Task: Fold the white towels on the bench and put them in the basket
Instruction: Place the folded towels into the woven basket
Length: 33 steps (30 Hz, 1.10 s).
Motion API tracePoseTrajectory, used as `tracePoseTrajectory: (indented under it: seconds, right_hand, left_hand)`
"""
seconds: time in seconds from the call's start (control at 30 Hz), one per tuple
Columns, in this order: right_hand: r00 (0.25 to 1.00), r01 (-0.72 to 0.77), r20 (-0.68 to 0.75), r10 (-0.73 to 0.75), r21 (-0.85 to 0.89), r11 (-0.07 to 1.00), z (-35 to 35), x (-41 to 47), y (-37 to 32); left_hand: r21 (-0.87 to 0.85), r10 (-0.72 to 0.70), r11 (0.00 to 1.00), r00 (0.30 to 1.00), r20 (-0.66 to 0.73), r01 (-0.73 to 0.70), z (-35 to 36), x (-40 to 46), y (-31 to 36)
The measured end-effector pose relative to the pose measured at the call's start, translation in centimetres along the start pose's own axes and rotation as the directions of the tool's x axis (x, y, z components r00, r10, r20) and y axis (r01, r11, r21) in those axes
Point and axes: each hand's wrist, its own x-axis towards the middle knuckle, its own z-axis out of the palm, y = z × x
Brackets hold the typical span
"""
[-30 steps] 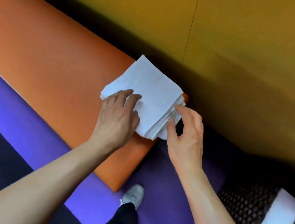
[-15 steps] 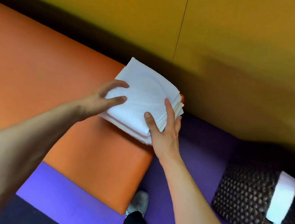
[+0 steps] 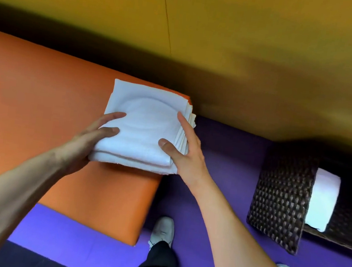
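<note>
White towels, folded in a soft, light stack, lie on the orange bench end. The left hand and right hand clamp opposite sides; supporting underneath seems safest.

Both forearms are bare, with no sleeves; black trousers and white shoes show below.

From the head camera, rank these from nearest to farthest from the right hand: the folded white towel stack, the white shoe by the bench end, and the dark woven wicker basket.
1. Folded white towel stack, on the orange bench's end; the right hand grips its right edge.
2. White shoe, on the purple floor below the hand.
3. Dark woven wicker basket, on the floor far right.
</note>
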Motion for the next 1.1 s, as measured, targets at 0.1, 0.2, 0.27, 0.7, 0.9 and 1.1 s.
tracePoseTrajectory:
  seconds: [0.1, 0.2, 0.27, 0.7, 0.9, 1.1]
  right_hand:
    - [0.999, -0.011, 0.048, 0.007, 0.073, 0.997, -1.1, -0.4, 0.5]
    - [0.999, 0.026, 0.038, -0.031, 0.123, 0.992, -2.5, -0.1, 0.7]
    - [0.998, 0.06, 0.023, -0.063, 0.137, 0.989, -4.2, -0.2, 1.0]
    - [0.976, 0.139, -0.193, -0.099, 0.208, 0.968, -27.1, -8.6, 4.4]
    - [0.958, 0.17, -0.266, -0.107, 0.225, 0.959, -37.8, -13.2, 6.4]
    - [0.939, 0.178, -0.328, -0.103, 0.206, 0.962, -48.8, -17.0, 9.8]
  left_hand:
    - [0.012, 0.052, 0.999, 0.998, -0.047, -0.052, 2.1, -0.4, -0.1]
    - [-0.028, 0.073, 0.997, 0.992, -0.098, -0.076, 4.2, -1.0, 0.0]
    - [-0.024, 0.093, 0.995, 0.987, -0.13, -0.097, 6.0, -1.2, -0.1]
    - [0.109, 0.232, 0.965, 0.971, 0.057, -0.237, 29.6, 0.6, 3.3]
    - [0.059, 0.208, 0.974, 0.97, 0.129, -0.217, 41.7, 1.0, 3.5]
    - [0.091, 0.212, 0.968, 0.958, 0.194, -0.233, 53.3, 2.3, 2.8]
